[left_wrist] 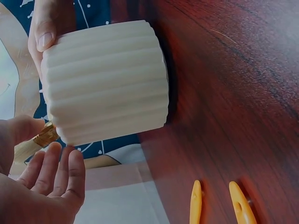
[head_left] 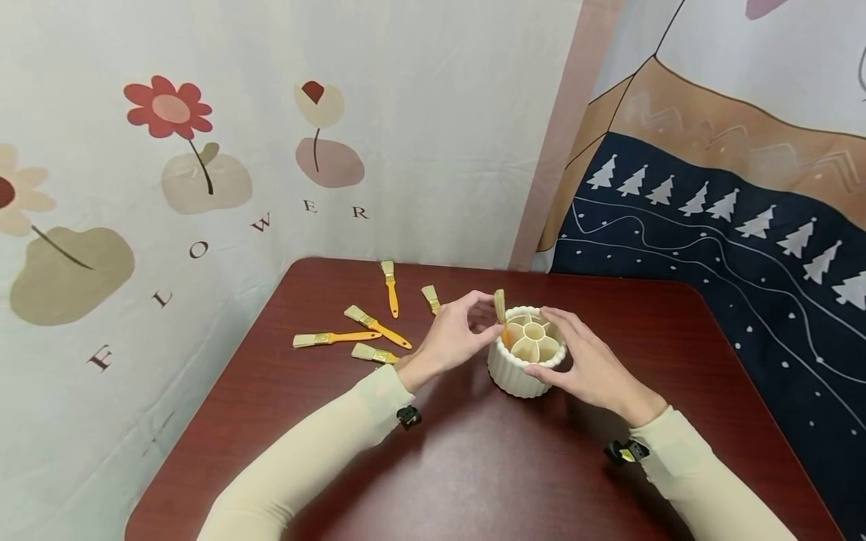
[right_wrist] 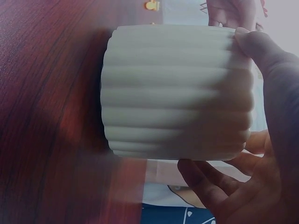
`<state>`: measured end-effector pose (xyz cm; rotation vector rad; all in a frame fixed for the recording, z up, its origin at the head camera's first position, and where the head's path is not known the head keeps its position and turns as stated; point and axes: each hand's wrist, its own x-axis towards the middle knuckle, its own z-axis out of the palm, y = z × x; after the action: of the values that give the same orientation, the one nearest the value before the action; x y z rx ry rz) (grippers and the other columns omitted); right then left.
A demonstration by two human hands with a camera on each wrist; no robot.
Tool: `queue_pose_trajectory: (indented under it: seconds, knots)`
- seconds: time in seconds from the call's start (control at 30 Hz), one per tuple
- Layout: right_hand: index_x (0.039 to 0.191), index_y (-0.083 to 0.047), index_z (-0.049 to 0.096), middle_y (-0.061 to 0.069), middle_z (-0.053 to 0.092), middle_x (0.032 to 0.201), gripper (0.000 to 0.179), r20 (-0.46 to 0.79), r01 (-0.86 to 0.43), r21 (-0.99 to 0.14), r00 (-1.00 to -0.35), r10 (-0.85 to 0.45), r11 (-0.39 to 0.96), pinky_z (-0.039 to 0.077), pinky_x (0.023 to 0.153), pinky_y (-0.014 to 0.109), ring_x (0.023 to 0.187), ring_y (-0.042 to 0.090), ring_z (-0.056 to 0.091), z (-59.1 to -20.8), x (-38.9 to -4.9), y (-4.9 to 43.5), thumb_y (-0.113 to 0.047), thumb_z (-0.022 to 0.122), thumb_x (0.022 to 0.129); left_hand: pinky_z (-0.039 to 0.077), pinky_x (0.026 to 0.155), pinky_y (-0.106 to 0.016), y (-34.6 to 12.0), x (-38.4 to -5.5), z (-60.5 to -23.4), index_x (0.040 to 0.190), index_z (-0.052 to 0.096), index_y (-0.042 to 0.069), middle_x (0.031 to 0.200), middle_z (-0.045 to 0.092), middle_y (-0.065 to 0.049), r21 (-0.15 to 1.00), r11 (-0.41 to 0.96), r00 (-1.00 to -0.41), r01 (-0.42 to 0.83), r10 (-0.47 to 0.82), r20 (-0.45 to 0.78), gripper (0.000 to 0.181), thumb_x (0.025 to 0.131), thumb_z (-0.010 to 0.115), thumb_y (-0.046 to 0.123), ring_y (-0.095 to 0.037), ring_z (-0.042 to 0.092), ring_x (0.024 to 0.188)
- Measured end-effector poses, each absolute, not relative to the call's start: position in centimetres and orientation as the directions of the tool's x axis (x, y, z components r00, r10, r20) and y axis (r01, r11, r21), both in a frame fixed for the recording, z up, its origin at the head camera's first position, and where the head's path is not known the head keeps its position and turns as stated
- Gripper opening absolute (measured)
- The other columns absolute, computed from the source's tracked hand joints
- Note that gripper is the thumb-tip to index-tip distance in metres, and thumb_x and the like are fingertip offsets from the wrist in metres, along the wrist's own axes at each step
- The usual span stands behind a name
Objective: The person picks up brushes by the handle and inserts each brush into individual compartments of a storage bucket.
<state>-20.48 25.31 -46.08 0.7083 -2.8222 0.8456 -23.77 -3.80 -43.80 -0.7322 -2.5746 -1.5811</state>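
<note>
Sleeves [head_left: 298, 458], two, cream, reaching in from the near edge; black wrist unit [head_left: 409, 416] at each cuff. Desk [head_left: 433, 488], one, reddish brown, wood-grained.

Pot [head_left: 514, 376], one, cream, ribbed outside; upright on the desk, between the two hands. Inside, petal-shaped compartments round a central circular one.

Right hand [head_left: 595, 361]: curved round the right side of the pot, gripping; thumb on the near rim, fingers at the far side.

Left hand [head_left: 460, 330]: just beside the pot's left rim, pinching a brush [head_left: 500, 304] at the ferrule between thumb and fingertips; remaining fingers bent loosely, apart from one another.

Brush in hand: near upright, pale bristles uppermost and above the rim, orange handle down inside an outer compartment on the left; contact with the pot floor not visible.

Loose brushes, five, yellow-orange handles, pale bristles, flat on the desk left of the pot: one [head_left: 390, 289] by the back edge; one [head_left: 431, 297] partly hidden behind the left hand; two [head_left: 377, 326] [head_left: 338, 340] further left, close together; one [head_left: 375, 354] nearest, handle partly covered by the left arm.

Backdrop: white cloth [head_left: 433, 150], flowers and lettering; navy cloth [head_left: 676, 300], white trees.
</note>
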Motion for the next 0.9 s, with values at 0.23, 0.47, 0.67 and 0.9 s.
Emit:
queue_pose_trajectory:
  seconds: [0.23,0.47,0.67,0.9]
  knots:
    - [0.178,-0.013,0.045,0.014,0.050,0.179,0.104,0.240,-0.463,-0.489,-0.886,-0.396,0.739,0.054,0.125,0.072,0.160,0.041,0.058,-46.2,-20.5,25.2,-0.060,0.092,0.097,0.071,0.103,-0.045,-5.0,-24.2,-43.8,0.148,0.070,0.008,0.137,0.084,-0.011,0.822,0.374,-0.876,0.430,0.395,0.279,0.044,0.107,0.086,0.015,-0.028,0.084,0.122]
    - [0.175,-0.010,0.047,0.015,0.050,0.177,0.103,0.225,-0.438,-0.495,-0.899,-0.376,0.751,0.054,0.125,0.073,0.158,0.042,0.058,-46.0,-20.3,24.9,-0.061,0.091,0.098,0.071,0.098,-0.048,-8.5,-24.7,-44.2,0.142,0.077,0.011,0.136,0.085,-0.013,0.744,0.481,-0.872,0.464,0.398,0.286,0.038,0.106,0.089,0.017,-0.030,0.084,0.121]
    - [0.172,-0.008,0.050,0.017,0.052,0.175,0.102,0.223,-0.411,-0.500,-0.912,-0.345,0.762,0.054,0.125,0.072,0.158,0.043,0.058,-45.8,-19.9,24.5,-0.062,0.092,0.097,0.070,0.097,-0.047,-12.3,-24.7,-45.0,0.135,0.081,0.012,0.132,0.087,-0.012,0.685,0.572,-0.880,0.452,0.411,0.237,0.030,0.106,0.088,0.015,-0.028,0.084,0.116]
    - [0.169,-0.008,0.049,0.019,0.054,0.170,0.102,0.220,-0.381,-0.499,-0.924,-0.311,0.778,0.056,0.121,0.073,0.154,0.043,0.058,-45.4,-19.5,23.9,-0.067,0.090,0.096,0.069,0.104,-0.056,-16.0,-25.0,-45.7,0.132,0.081,0.003,0.128,0.086,-0.014,0.621,0.630,-0.870,0.467,0.454,0.193,0.029,0.104,0.089,0.011,-0.034,0.083,0.118]
